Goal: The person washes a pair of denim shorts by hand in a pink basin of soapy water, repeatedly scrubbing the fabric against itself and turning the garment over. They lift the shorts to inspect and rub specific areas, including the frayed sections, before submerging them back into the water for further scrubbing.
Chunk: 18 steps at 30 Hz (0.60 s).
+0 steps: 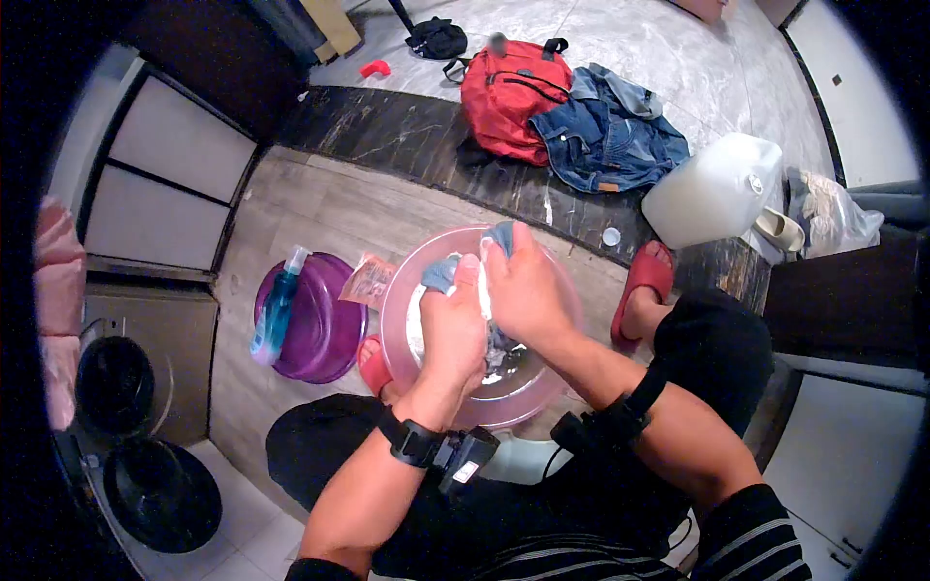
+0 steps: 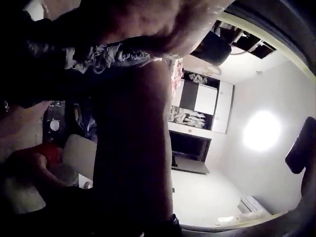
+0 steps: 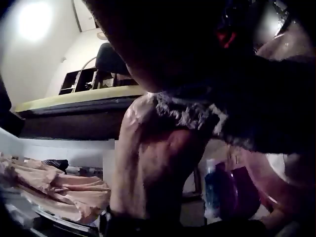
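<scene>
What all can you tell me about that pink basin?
The pink basin is round, wide and translucent, and looks like plastic. It stands open side up between the person's red slippers, with glints inside suggesting water. The left hand and right hand hold a bunched grey-blue cloth over it, hiding part of the inside.

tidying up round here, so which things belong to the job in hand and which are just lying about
In use:
- blue-grey cloth, gripped by left hand and right hand
- pink basin, under the cloth
- perhaps blue bottle and purple basin, close by

Apparently just lying about:
- red backpack
- denim garment
- whitish jug
</scene>
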{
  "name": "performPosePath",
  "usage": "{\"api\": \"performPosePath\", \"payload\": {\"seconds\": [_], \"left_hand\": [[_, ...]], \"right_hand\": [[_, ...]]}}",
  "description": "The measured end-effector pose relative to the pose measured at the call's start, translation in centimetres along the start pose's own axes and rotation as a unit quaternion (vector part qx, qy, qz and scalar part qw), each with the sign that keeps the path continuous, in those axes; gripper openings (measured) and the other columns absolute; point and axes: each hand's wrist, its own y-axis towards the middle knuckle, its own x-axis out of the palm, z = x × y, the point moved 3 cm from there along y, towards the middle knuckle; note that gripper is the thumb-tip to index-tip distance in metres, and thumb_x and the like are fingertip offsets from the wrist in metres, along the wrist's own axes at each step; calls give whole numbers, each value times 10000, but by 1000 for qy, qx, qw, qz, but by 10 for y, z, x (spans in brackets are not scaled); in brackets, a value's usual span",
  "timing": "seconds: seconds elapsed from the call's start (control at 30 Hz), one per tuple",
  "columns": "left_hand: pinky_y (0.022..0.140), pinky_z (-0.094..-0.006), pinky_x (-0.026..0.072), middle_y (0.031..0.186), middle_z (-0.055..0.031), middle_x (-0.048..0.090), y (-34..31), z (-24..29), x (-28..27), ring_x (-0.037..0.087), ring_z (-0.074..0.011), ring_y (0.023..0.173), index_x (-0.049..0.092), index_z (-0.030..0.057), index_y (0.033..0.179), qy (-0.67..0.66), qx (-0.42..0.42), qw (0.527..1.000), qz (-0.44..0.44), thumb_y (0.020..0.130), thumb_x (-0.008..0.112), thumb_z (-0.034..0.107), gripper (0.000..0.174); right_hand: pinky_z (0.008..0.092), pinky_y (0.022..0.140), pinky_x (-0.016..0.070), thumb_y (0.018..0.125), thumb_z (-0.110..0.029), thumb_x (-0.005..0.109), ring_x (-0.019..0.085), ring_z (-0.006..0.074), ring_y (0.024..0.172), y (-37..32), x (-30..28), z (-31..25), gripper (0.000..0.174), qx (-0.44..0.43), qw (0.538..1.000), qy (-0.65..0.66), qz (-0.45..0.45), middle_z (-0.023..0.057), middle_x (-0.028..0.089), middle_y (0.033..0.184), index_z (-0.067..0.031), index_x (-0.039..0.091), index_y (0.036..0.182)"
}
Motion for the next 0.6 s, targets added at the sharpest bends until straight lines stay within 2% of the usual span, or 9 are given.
{"api": "performPosePath", "payload": {"seconds": [0.1, 0.13, 0.23, 0.27, 0.37, 0.4, 0.5, 0.53, 0.6], "left_hand": [[538, -327, 429, 694, -37, 589, 10, 28, -10, 513, -112, 617, 615, -14, 817, 291, -25, 956, -38, 938, 504, 273, 331], [528, -336, 418, 668, -40, 591, 23, 16, -14, 503, -112, 607, 614, -28, 793, 187, -50, 980, -55, 926, 525, 287, 353], [491, -327, 406, 660, -43, 589, 5, 6, -9, 493, -112, 569, 597, -27, 772, 177, -25, 984, -15, 924, 529, 290, 357], [492, -325, 406, 649, -33, 579, 1, 6, -3, 493, -111, 570, 601, -10, 765, 147, 68, 987, -18, 930, 518, 283, 346], [535, -294, 449, 765, -38, 632, 16, 23, -14, 563, -107, 641, 628, 25, 874, 276, -44, 959, -51, 960, 458, 284, 321], [555, -292, 457, 789, -42, 632, 23, 20, -14, 571, -114, 659, 626, 18, 900, 153, -85, 982, -75, 959, 465, 280, 313], [479, -297, 391, 661, -16, 558, -1, 9, -2, 482, -91, 563, 574, 6, 761, 50, -6, 999, -9, 940, 507, 267, 323], [465, -298, 386, 642, -10, 544, 5, 9, -3, 478, -90, 546, 574, 14, 756, 14, -57, 998, -8, 944, 500, 260, 319], [468, -296, 388, 653, -15, 549, 25, 10, -14, 483, -92, 554, 581, 14, 771, 56, -58, 996, -35, 943, 501, 255, 307]], "right_hand": [[545, 694, 443, 881, -212, 496, 565, 493, 802, -32, 9, -4, 236, -3, 996, 93, 9, 314, 578, 811, -4, 444, 979], [537, 700, 445, 878, -199, 494, 567, 492, 811, -43, 16, -4, 233, -42, 994, 96, -5, 302, 583, 815, 4, 451, 984], [543, 719, 437, 878, -172, 480, 563, 501, 822, -11, 6, 2, 240, -17, 999, 27, -32, 318, 580, 837, 3, 418, 1030], [544, 715, 437, 874, -152, 485, 561, 503, 824, 1, 1, 1, 221, -39, 999, 34, 11, 318, 579, 837, 3, 419, 1019], [544, 695, 448, 877, -163, 486, 564, 495, 816, -34, 10, -10, 211, -59, 996, 60, 24, 314, 578, 830, 2, 442, 1001], [545, 665, 456, 880, -164, 476, 565, 496, 779, -46, 14, -12, 193, -64, 995, 75, -13, 310, 575, 801, -3, 442, 980], [550, 647, 454, 883, -165, 462, 561, 505, 740, -1, 3, -4, 182, -42, 999, 10, 18, 318, 566, 771, -10, 422, 971], [549, 641, 451, 879, -161, 464, 557, 507, 734, -7, 4, -9, 170, 23, 999, 38, 7, 315, 565, 755, -14, 416, 950], [566, 641, 440, 877, -162, 462, 554, 510, 748, -34, 15, -8, 174, -42, 997, 63, 6, 326, 565, 780, -22, 412, 968]]}}
